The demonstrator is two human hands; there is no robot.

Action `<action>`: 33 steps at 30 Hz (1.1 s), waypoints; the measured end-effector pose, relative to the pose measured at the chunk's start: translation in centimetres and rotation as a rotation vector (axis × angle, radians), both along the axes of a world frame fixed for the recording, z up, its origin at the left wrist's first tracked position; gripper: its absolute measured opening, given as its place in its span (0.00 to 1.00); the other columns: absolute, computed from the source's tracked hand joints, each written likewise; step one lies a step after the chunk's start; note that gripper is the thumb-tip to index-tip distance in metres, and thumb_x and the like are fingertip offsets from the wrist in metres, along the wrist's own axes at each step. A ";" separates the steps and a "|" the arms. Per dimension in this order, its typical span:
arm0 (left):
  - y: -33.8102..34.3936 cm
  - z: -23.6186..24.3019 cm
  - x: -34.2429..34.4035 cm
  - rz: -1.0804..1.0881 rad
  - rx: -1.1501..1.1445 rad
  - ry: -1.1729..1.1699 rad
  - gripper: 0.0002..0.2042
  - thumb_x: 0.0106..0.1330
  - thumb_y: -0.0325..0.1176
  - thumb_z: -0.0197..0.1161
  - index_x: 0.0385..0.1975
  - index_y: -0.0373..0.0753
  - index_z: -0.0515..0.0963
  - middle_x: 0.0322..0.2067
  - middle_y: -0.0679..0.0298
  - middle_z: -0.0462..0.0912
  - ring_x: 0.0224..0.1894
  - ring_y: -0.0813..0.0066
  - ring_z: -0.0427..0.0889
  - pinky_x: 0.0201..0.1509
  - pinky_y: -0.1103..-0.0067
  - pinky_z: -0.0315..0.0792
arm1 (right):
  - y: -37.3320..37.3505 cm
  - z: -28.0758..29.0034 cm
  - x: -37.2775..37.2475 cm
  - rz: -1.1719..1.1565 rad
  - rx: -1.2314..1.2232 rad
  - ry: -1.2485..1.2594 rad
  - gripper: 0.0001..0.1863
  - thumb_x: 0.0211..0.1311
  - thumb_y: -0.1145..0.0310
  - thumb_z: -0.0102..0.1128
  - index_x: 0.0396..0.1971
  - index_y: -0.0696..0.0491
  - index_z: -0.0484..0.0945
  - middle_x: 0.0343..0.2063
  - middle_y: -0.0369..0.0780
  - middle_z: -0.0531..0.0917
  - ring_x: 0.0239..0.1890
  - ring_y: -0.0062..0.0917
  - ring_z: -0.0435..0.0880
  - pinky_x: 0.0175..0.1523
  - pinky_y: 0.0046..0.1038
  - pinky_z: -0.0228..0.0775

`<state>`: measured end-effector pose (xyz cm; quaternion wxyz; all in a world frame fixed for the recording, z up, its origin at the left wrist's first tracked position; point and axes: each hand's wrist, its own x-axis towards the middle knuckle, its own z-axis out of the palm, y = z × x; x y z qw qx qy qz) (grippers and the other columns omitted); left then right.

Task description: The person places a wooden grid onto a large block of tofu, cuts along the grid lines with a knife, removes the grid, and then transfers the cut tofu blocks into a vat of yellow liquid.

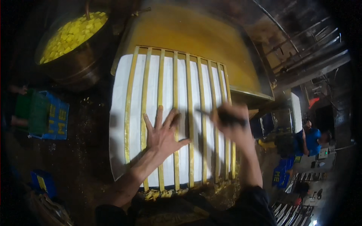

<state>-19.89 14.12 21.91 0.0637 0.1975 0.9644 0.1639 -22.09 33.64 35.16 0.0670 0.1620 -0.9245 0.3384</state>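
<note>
A yellow slatted frame lies over a large white slab, which shows between its long parallel bars. My left hand rests on the frame's middle with the fingers spread, pressing across several bars. Closed around a dark handle, my right hand is over the frame's right side. From it a thin grey blade points left, so this looks like a knife; motion smears its details. Yellow scraps lie along the near edge of the frame.
Beyond the frame is a wide vat of amber liquid. A big pot of yellow cubes stands at the far left. Blue crates sit at left, near another person's hands. A person in blue is at the right, by a knife rack.
</note>
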 end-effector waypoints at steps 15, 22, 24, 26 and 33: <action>-0.2 1.0 -0.3 0.039 0.261 0.052 0.28 0.70 0.47 0.47 0.66 0.37 0.63 0.70 0.57 0.58 0.73 0.46 0.46 0.71 0.42 0.33 | -2.9 -1.5 15.2 -0.031 0.182 -0.704 0.04 0.49 0.70 0.67 0.26 0.53 0.83 0.15 0.42 0.79 0.19 0.24 0.79 0.29 0.27 0.72; -11.5 -0.4 -4.1 0.250 0.118 0.269 0.24 0.70 0.33 0.48 0.65 0.31 0.62 0.69 0.48 0.56 0.73 0.46 0.48 0.73 0.50 0.41 | -6.5 0.4 -3.3 -0.044 -0.149 0.101 0.07 0.56 0.72 0.64 0.22 0.57 0.78 0.17 0.43 0.80 0.18 0.23 0.79 0.26 0.26 0.70; -11.9 -1.6 -4.5 0.198 0.122 0.221 0.24 0.70 0.31 0.47 0.65 0.27 0.61 0.69 0.49 0.56 0.73 0.48 0.50 0.74 0.50 0.40 | -6.1 -2.6 -13.7 -0.041 0.012 0.294 0.08 0.58 0.67 0.62 0.27 0.57 0.78 0.22 0.47 0.82 0.22 0.32 0.82 0.30 0.29 0.72; -9.4 -1.7 -4.9 0.147 0.160 0.249 0.24 0.70 0.31 0.47 0.65 0.27 0.61 0.69 0.50 0.57 0.73 0.50 0.49 0.74 0.50 0.40 | -1.8 -6.2 -20.8 -0.159 0.266 0.347 0.06 0.56 0.69 0.61 0.29 0.56 0.79 0.22 0.49 0.82 0.25 0.38 0.84 0.32 0.34 0.75; -13.0 -3.0 -4.6 0.194 0.070 0.229 0.25 0.72 0.35 0.46 0.66 0.29 0.61 0.70 0.53 0.57 0.74 0.54 0.48 0.74 0.48 0.35 | -4.9 -8.3 -1.6 0.049 0.213 0.069 0.08 0.56 0.67 0.59 0.20 0.53 0.78 0.18 0.42 0.81 0.20 0.33 0.82 0.26 0.32 0.73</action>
